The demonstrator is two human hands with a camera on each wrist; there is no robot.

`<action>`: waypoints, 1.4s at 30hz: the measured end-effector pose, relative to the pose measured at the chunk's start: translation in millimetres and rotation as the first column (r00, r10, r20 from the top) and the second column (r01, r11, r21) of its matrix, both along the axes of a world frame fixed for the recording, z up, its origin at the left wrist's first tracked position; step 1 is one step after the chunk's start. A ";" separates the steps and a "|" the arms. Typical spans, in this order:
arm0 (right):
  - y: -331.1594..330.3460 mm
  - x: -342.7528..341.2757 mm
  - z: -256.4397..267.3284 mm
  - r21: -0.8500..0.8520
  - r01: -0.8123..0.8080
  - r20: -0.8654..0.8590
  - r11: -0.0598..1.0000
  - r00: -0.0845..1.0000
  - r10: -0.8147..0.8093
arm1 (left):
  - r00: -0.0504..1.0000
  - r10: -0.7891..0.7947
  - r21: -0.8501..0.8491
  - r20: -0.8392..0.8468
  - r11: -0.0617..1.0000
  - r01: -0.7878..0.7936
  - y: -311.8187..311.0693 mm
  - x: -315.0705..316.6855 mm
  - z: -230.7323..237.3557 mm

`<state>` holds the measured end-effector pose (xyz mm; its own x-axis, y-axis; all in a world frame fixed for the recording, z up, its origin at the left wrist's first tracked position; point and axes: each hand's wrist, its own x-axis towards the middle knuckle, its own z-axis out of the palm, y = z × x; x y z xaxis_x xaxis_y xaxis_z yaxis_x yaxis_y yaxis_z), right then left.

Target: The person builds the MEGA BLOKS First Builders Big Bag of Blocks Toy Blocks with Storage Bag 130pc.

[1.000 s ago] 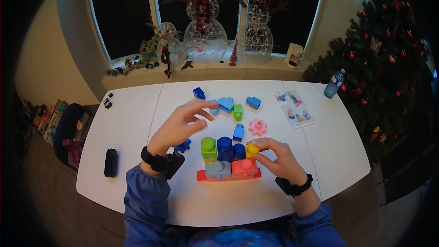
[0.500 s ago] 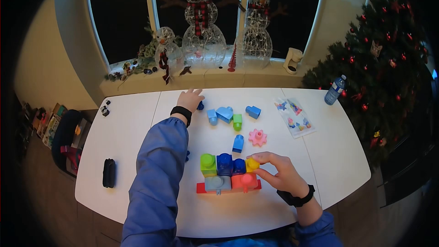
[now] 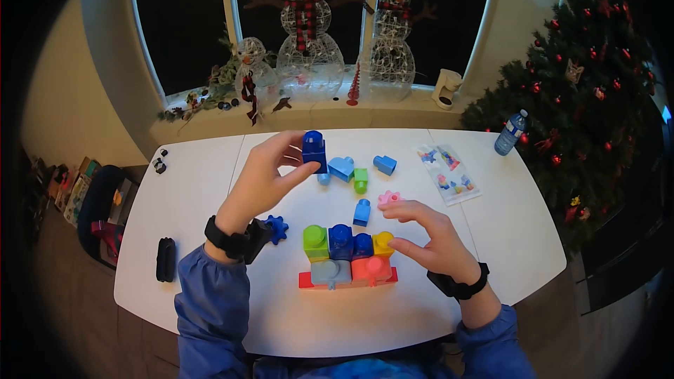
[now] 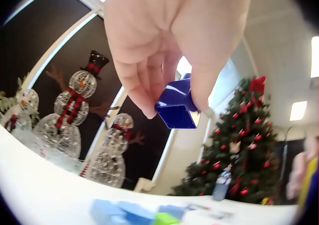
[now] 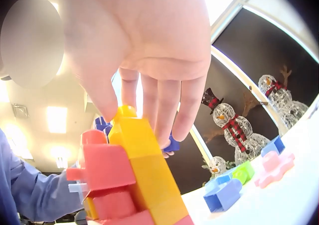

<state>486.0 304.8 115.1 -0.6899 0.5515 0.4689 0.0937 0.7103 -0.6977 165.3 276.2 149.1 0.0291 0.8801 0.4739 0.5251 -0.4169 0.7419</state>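
My left hand [image 3: 254, 177] pinches a dark blue toy building block [image 3: 314, 153] between thumb and fingers, above the far-left part of the table. Its hollow underside shows in the left wrist view. In front of me stands a block structure with a red base [image 3: 305, 280]. A grey block [image 3: 328, 274] and a coral block [image 3: 371, 271] form its front; behind them are a lime green block [image 3: 315, 240], two dark blue blocks [image 3: 340, 242] and a yellow block [image 3: 383, 243]. Beside the yellow block, my right hand [image 3: 439, 242] has thumb and fingers spread, the thumb tip close to it.
Beyond the structure lie light blue blocks [image 3: 342, 168], a green block [image 3: 360, 180] and a pink gear [image 3: 388, 198]. A blue gear [image 3: 278, 229] sits near my left wrist. A picture sheet [image 3: 451, 175] and water bottle [image 3: 511, 133] are far right, a black case [image 3: 166, 260] left.
My left hand reached to the far-left dark blue block, picked it up and brought it back toward me. My right hand's fingers, earlier on the yellow block, have opened away from it.
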 end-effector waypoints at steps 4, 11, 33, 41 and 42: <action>-6.2 -21.7 30.6 0.034 0.010 -0.128 0.999 0.992 -0.006 | 0.992 -0.104 0.053 0.071 0.994 0.100 -47.3 39.4 12.6; -9.6 -37.1 40.1 0.120 -0.009 -0.113 0.993 0.993 0.023 | 0.992 -0.087 0.116 -0.086 0.988 0.097 -69.0 60.9 3.3; 32.8 -28.4 -4.3 0.054 -0.045 -0.004 0.998 0.999 0.045 | 0.999 0.039 -0.054 0.038 0.998 -0.037 -91.2 53.9 -54.8; 130.5 -73.2 -69.8 0.373 0.107 0.434 0.922 0.858 -0.275 | 0.999 0.029 -0.078 0.029 0.997 -0.027 -91.6 52.9 -52.3; 134.3 -79.2 -73.6 0.440 0.051 0.506 0.897 0.811 -0.294 | 0.999 0.026 -0.082 0.035 0.996 -0.023 -91.7 52.9 -52.1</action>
<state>406.9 439.0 41.5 -0.8048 0.5421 0.2417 0.5186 0.8403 -0.1581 218.2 184.5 97.0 -0.0090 0.9162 0.4006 0.5068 -0.3412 0.7917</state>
